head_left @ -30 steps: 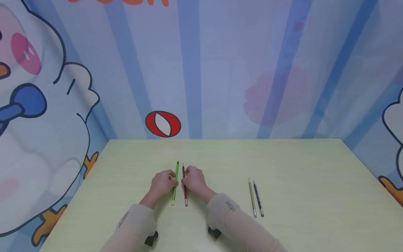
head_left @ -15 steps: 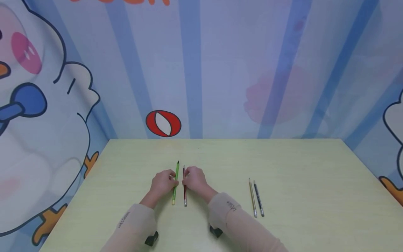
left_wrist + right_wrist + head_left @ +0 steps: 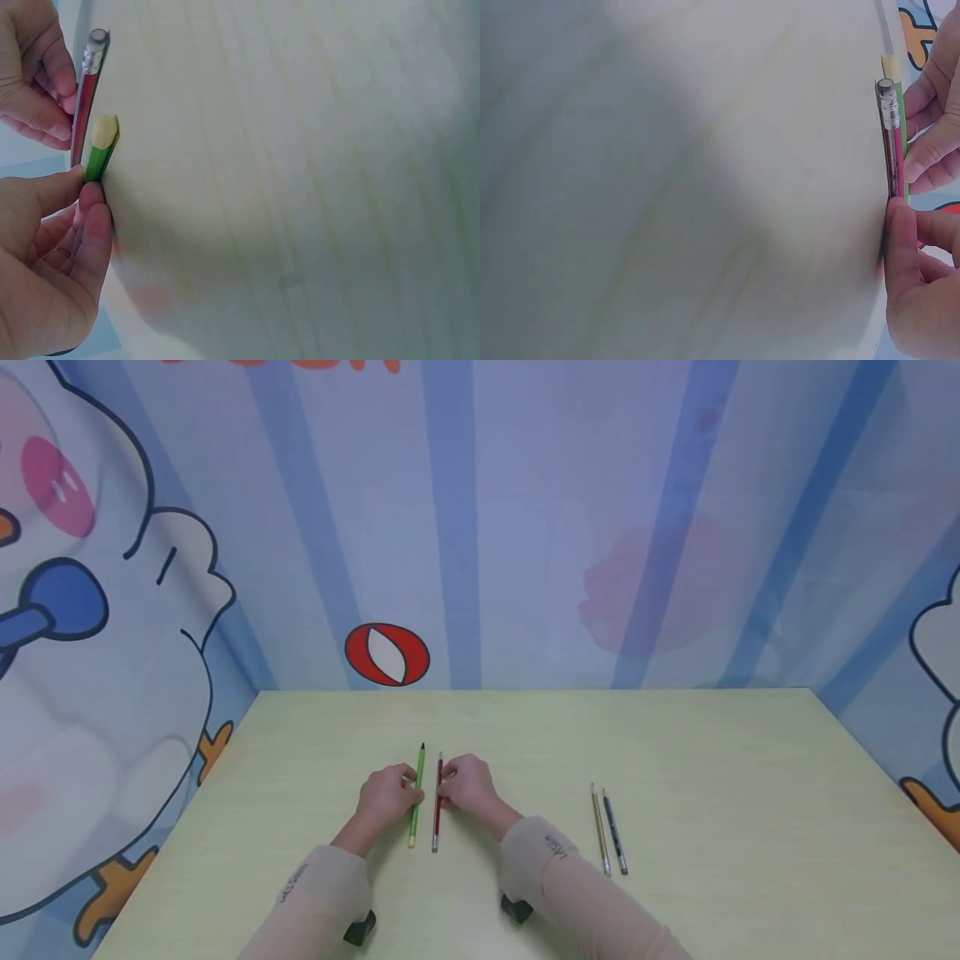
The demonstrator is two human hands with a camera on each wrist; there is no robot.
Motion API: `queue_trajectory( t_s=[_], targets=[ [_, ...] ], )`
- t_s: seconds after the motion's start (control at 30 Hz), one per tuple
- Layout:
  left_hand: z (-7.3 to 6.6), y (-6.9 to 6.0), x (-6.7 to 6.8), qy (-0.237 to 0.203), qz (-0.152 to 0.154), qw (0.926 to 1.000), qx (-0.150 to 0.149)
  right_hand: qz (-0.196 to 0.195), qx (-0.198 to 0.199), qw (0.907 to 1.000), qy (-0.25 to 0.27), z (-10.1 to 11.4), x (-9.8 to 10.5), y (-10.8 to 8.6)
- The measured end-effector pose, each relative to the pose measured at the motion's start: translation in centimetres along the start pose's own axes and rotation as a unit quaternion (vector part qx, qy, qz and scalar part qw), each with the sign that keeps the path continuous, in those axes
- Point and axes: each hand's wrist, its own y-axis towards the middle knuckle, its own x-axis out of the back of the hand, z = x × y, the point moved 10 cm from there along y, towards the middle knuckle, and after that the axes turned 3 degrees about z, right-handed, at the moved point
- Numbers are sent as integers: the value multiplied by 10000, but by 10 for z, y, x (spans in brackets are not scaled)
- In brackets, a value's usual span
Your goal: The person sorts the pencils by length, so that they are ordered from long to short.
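Head view: pinched green pencil (image 3: pixel 414 818) with left hand (image 3: pixel 386 795), red pencil (image 3: pixel 437 821) with right hand (image 3: pixel 468 785); had both nearly parallel, apart, seemingly with release yet undone.

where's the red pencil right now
In the head view, the red pencil is slightly left of centre, pinched in the right hand, just to the right of the green pencil.

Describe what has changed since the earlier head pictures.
The right hand has turned the red pencil: its eraser end swung left, toward the green pencil. The left hand still holds the green one; the gold pencil and dark pencil stayed put.
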Motion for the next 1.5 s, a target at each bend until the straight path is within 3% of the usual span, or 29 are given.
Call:
queue_trajectory(
  t_s=[0.63,1.03,1.5],
  targets=[
    [-1,-2,2,-24,-14,10000,-82,-64,-93,9994,-327,2,-3,4],
    [-6,-5,5,115,-118,9995,-258,-69,168,9989,-434,7,-3,2],
    [-1,-2,2,57,10,9999,-92,-12,216,9979,-606,8,-4,1]
  ],
)
